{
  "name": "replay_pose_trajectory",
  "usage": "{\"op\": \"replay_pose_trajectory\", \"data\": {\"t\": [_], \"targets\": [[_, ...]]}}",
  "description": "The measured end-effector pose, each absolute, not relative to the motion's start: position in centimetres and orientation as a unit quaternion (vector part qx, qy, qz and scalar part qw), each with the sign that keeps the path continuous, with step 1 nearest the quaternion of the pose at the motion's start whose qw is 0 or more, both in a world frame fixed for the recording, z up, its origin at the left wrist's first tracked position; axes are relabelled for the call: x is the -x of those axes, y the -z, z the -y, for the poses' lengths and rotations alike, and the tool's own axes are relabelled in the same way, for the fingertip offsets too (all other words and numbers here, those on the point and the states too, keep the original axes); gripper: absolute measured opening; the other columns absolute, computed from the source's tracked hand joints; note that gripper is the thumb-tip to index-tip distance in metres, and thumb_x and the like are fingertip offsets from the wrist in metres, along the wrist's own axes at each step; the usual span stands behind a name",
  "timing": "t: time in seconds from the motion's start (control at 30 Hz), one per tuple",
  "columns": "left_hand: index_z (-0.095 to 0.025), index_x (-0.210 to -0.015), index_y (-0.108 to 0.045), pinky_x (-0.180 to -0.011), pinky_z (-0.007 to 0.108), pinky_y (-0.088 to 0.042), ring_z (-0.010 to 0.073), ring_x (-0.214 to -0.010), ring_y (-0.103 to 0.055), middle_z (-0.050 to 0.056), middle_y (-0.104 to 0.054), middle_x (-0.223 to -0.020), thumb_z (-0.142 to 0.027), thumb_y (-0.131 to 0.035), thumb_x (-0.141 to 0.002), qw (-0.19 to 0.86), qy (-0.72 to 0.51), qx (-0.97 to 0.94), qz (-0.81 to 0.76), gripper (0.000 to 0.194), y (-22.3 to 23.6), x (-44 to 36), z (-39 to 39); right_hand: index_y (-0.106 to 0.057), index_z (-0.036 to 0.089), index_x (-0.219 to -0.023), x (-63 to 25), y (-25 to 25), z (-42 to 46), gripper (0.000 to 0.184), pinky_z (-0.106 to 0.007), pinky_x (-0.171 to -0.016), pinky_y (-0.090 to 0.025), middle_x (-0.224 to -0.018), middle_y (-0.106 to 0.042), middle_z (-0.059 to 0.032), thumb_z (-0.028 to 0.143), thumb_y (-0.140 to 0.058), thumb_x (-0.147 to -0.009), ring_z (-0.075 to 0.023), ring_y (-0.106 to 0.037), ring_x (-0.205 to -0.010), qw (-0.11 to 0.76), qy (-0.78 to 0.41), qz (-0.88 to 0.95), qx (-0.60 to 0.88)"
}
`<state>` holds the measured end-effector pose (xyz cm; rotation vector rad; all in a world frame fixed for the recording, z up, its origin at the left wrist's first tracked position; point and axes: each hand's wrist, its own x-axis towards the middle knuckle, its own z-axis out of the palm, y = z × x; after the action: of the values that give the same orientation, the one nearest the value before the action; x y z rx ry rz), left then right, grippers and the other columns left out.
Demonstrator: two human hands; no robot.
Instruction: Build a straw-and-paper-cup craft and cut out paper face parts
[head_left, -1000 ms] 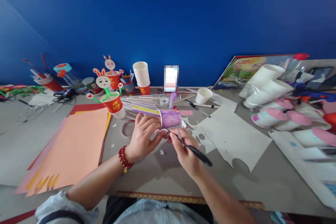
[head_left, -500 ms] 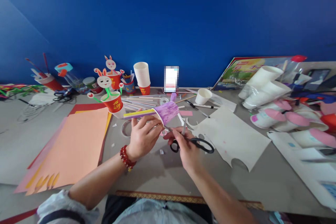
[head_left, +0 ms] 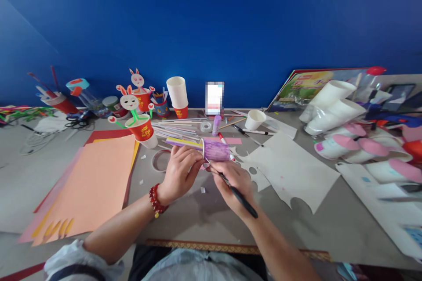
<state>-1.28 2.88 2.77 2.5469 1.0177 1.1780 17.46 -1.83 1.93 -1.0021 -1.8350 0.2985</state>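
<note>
A paper cup coloured purple (head_left: 217,149) lies sideways above the desk, its mouth to the left. Yellow and purple strips (head_left: 185,143) stick out of that mouth. My left hand (head_left: 182,169) is closed at the cup's rim and over the strips; its fingertips are partly hidden. Held in my right hand (head_left: 234,183) is a pair of black-handled scissors (head_left: 244,202), the handles pointing back toward my wrist. The thin blade tip reaches the cup's rim. Fingers of my right hand are also against the cup's underside.
Coloured paper sheets (head_left: 95,180) lie at left, behind them rabbit-decorated red cups (head_left: 142,130). A roll of tape (head_left: 160,160) is beside my left hand. Cut white paper (head_left: 293,171) spreads at right, near pink-topped cups (head_left: 372,149). A phone (head_left: 214,99) stands against the blue wall.
The cup has turned from tilted to nearly level and moved slightly right and down. The scissors have swung round, so their handles now point toward my right wrist.
</note>
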Motion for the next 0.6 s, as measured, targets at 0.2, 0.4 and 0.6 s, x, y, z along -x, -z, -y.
{"op": "replay_pose_trajectory", "data": {"t": [0.2, 0.4, 0.6], "targets": [[-0.02, -0.092, -0.06, -0.094, 0.042, -0.036, 0.0221, -0.091, -0.062, 0.004, -0.074, -0.092, -0.015, -0.05, -0.096, 0.017, -0.332, -0.875, -0.353, 0.011, -3.2, 1.4, -3.1, -0.062, 0.02, -0.108, -18.5, -2.1, 0.6, 0.023, -0.033, -0.07, -0.047, -0.079, -0.072, -0.0052, 0.01, -0.049, -0.092, -0.0213, -0.064, -0.073, 0.374, 0.038, 0.847, 0.375], [-0.019, -0.094, -0.058, -0.1, 0.045, -0.037, 0.021, -0.087, -0.061, 0.005, -0.072, -0.09, -0.017, -0.047, -0.098, 0.03, -0.344, -0.874, -0.341, 0.012, -3.2, 1.5, -3.3, -0.062, 0.023, -0.106, -18.6, -1.9, 0.8, 0.018, -0.03, -0.072, -0.05, -0.082, -0.072, -0.0042, 0.014, -0.051, -0.095, -0.0205, -0.067, -0.077, 0.43, -0.063, 0.801, 0.412], [-0.02, -0.095, -0.056, -0.099, 0.043, -0.039, 0.0196, -0.088, -0.06, 0.004, -0.069, -0.089, -0.016, -0.051, -0.096, 0.108, -0.381, -0.858, -0.327, 0.006, -3.0, 1.6, -3.1, -0.062, 0.024, -0.102, -18.3, -1.7, 1.2, 0.012, -0.028, -0.072, -0.051, -0.087, -0.074, -0.0033, 0.019, -0.052, -0.098, -0.0187, -0.07, -0.078, 0.479, -0.12, 0.743, 0.452]]}}
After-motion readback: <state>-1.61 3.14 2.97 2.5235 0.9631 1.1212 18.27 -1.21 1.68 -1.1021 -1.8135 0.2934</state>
